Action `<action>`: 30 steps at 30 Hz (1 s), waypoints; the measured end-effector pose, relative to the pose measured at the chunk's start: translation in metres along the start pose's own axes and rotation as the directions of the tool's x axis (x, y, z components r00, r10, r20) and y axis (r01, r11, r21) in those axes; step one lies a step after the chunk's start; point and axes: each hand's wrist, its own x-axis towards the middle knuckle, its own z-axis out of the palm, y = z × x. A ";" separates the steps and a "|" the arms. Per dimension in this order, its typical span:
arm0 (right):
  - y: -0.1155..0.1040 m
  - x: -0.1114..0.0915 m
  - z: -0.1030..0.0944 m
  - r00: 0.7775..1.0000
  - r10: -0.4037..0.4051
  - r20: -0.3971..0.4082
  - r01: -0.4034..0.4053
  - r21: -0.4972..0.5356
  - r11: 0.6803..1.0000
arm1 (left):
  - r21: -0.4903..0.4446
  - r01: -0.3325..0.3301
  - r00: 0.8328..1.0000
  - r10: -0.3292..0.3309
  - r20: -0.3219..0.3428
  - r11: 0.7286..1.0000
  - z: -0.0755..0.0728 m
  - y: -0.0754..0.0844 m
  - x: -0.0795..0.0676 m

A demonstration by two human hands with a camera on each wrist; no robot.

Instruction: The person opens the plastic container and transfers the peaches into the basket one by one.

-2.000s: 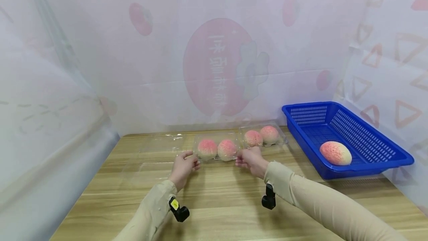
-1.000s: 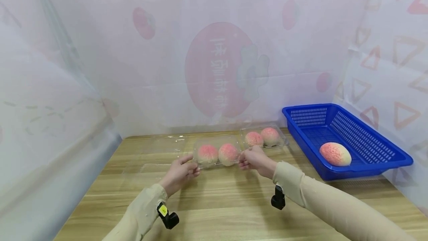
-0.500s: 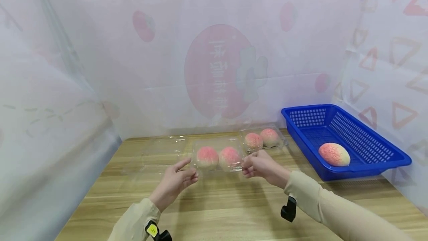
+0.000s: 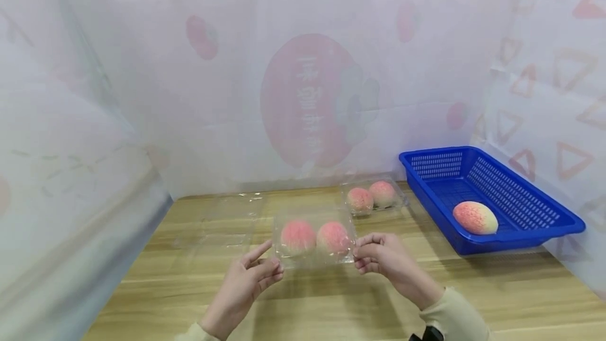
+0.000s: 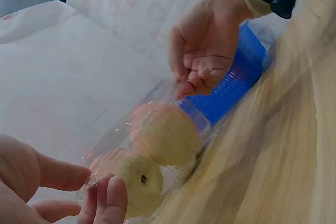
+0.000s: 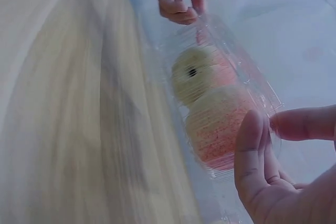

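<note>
A clear plastic box with two pink-and-cream peaches hangs above the wooden table between both hands. My left hand pinches its left front corner between thumb and fingers. At the opposite corner my right hand grips the edge the same way, its thumb and fingers showing close up in the right wrist view. Through the plastic, the left wrist view shows the peaches' pale undersides, one peach with a dark stem spot. The box is tilted, its bottom turned partly toward the person.
Behind, a second clear box with two peaches stands against the back cloth. To the right is a blue plastic basket holding one peach. On the left lies another transparent container, hard to see against the wooden table.
Both hands have lifted the box of two peaches off the table and brought it toward the person, slightly right. The basket and the other containers stay where they were.
</note>
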 end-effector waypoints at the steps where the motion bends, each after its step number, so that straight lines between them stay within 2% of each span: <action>1: 0.003 -0.004 0.000 1.000 -0.004 -0.005 0.005 0.011 1.000 | -0.001 -0.003 1.000 0.003 0.001 1.000 0.001 -0.001 -0.003; 6: 0.014 -0.024 -0.004 1.000 0.008 -0.019 -0.007 0.077 0.997 | 0.022 -0.016 1.000 0.016 0.020 1.000 0.008 -0.010 -0.011; 9: 0.018 -0.028 -0.005 1.000 0.024 -0.005 -0.023 0.127 0.992 | 0.027 -0.018 0.999 0.017 0.027 0.999 0.009 -0.012 -0.012; 16: 0.031 -0.018 -0.002 0.998 0.043 0.052 -0.051 0.173 0.984 | -0.001 0.007 1.000 -0.007 -0.029 1.000 0.001 -0.020 -0.014; 20: 0.038 -0.014 -0.004 0.996 0.058 0.061 -0.068 0.176 0.982 | 0.001 0.035 0.999 -0.035 -0.022 0.999 -0.002 -0.026 -0.013; 30: 0.049 -0.012 0.000 0.994 0.066 0.086 -0.080 0.163 0.983 | 0.057 0.028 1.000 -0.028 -0.003 0.998 -0.013 -0.034 -0.011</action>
